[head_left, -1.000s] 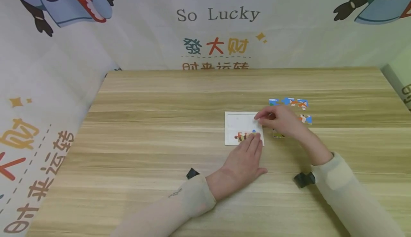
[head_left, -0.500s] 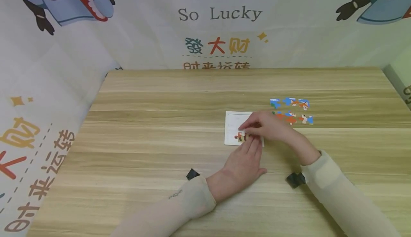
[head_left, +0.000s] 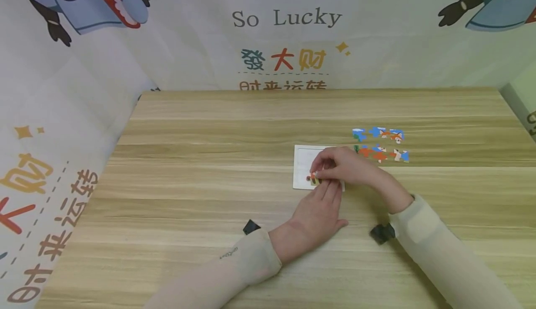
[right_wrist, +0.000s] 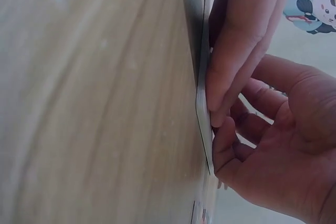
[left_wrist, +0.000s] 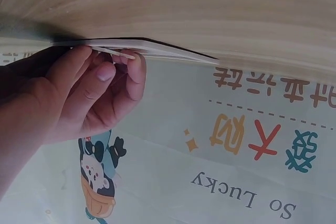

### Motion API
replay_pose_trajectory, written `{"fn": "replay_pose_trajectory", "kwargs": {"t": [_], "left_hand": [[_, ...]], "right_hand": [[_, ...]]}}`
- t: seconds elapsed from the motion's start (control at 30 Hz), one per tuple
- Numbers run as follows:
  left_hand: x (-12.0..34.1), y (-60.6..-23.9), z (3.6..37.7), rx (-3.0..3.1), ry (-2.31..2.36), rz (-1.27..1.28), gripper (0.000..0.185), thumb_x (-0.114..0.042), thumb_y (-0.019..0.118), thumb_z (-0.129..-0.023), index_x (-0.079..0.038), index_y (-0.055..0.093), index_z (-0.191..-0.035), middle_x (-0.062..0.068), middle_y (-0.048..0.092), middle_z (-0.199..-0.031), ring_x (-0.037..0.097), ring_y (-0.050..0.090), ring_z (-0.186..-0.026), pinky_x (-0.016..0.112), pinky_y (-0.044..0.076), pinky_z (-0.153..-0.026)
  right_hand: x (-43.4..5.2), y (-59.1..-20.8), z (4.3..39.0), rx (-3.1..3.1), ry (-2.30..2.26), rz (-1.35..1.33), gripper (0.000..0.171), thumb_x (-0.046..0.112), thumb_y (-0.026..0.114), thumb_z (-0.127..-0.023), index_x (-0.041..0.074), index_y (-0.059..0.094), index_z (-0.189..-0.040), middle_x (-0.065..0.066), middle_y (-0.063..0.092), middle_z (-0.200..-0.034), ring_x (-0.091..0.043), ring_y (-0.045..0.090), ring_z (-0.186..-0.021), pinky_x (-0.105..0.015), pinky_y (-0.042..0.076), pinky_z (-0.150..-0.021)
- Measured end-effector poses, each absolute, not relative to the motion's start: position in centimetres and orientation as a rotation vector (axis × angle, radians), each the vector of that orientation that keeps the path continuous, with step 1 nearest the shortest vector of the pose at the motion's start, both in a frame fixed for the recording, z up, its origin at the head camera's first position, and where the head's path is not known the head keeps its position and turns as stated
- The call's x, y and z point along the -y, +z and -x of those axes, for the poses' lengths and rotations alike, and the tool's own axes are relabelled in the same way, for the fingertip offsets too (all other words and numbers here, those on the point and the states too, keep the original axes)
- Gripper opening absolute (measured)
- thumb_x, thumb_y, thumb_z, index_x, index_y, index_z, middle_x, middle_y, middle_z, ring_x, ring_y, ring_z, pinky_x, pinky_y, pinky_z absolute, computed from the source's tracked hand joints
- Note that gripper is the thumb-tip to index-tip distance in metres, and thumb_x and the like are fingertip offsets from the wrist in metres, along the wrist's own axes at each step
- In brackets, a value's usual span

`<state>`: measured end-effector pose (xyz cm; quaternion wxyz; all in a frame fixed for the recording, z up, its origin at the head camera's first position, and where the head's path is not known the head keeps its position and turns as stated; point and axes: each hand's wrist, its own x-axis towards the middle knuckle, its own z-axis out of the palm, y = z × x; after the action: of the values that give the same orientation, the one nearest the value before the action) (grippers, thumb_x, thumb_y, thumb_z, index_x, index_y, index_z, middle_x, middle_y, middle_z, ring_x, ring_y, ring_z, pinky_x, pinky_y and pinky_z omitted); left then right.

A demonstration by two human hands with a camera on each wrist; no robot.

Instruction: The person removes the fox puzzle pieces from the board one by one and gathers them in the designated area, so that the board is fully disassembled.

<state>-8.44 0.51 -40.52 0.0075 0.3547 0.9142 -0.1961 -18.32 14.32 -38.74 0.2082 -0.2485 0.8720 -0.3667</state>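
A white puzzle board lies on the table. My left hand rests at its near edge, fingers straight and pressing on the pieces there. Over the board my right hand pinches a thin puzzle piece, seen edge-on in the left wrist view. Just left of the left fingertips, a brown and yellow puzzle piece shows in the lower part of the board. My fingers cover the pieces to its right. In the right wrist view, the left fingers lie along the board beside the right thumb and fingers.
Right of the board, loose puzzle pieces with blue sky and orange animals lie in a back row and a nearer row. The wooden table ends at a printed cloth backdrop.
My right hand has moved left and toward me, from the board's right edge to over its pieces, uncovering loose pieces on the right. The left hand has stayed in place.
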Motion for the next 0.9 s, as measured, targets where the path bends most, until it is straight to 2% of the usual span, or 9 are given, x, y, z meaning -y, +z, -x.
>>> {"fn": "replay_pose_trajectory", "kwargs": {"t": [0.1, 0.37, 0.63, 0.9], "left_hand": [[-0.5, -40.5, 8.5, -2.843, -0.637, -1.111, 0.08, -0.062, 0.03, -0.102, -0.003, 0.031, -0.155, 0.009, 0.033, -0.162, 0.019, 0.029, -0.151, 0.027, 0.023, -0.126], [-0.7, -40.2, 8.7, -2.813, -0.639, -1.09, 0.078, -0.062, 0.029, -0.103, -0.004, 0.03, -0.156, 0.008, 0.031, -0.163, 0.018, 0.028, -0.152, 0.026, 0.023, -0.126], [-0.6, -39.7, 9.0, -2.74, -0.604, -1.06, 0.08, -0.061, 0.026, -0.103, -0.004, 0.021, -0.158, 0.01, 0.018, -0.168, 0.019, 0.017, -0.156, 0.025, 0.016, -0.128], [-0.5, -40.0, 9.0, -2.765, -0.621, -1.077, 0.077, -0.063, 0.028, -0.102, -0.008, 0.03, -0.157, 0.006, 0.026, -0.166, 0.02, 0.023, -0.154, 0.025, 0.018, -0.128]], "right_hand": [[-14.1, -38.7, 18.5, -2.404, -1.047, 0.67, 0.007, 0.013, 0.07, -0.092, 0.009, 0.072, -0.098, -0.004, 0.07, -0.087, -0.013, 0.059, -0.078, -0.026, 0.05, -0.073], [-14.1, -38.6, 18.8, -2.308, -1.133, 0.618, 0.005, 0.006, 0.066, -0.093, 0.002, 0.067, -0.096, -0.008, 0.068, -0.089, -0.016, 0.058, -0.08, -0.023, 0.05, -0.075], [-13.7, -38.4, 19.2, -2.237, -1.323, 0.553, 0.008, 0.004, 0.062, -0.096, -0.002, 0.063, -0.101, -0.011, 0.069, -0.098, -0.015, 0.059, -0.086, -0.021, 0.05, -0.076], [-15.0, -38.2, 19.1, -2.258, -1.441, 0.455, 0.015, 0.005, 0.062, -0.096, -0.007, 0.061, -0.106, -0.006, 0.06, -0.093, -0.011, 0.06, -0.08, -0.021, 0.055, -0.072]]}}
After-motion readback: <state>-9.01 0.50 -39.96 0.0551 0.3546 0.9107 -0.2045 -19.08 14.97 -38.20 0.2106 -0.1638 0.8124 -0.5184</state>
